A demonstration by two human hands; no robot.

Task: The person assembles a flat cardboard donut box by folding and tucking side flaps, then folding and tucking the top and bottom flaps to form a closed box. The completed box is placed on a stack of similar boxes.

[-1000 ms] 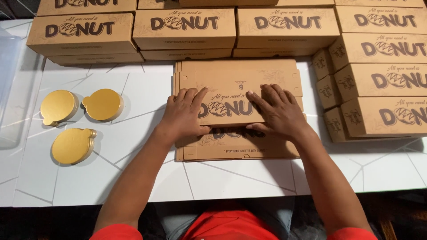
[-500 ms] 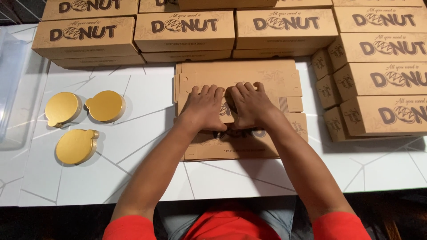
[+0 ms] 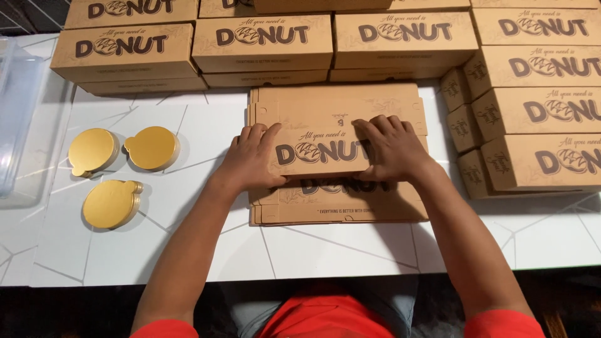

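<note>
**Both hands on a flat brown cardboard box blank**

At the middle of the white table, the left hand and the right hand grip the two ends of a brown printed cardboard panel, the part-folded top piece of a stack of flat brown cardboard box blanks. Fingers of each hand curl over the panel's upper edge, thumbs underneath or hidden, so both hands are closed on the panel. That stack lies flat on the white marble-patterned table, directly in front of the person.

Left of the stack, well apart from it, lie three round gold cardboard discs with small tabs. Assembled brown cardboard boxes line the far edge, and more are stacked at the right. A clear plastic bin sits at the far left.
</note>
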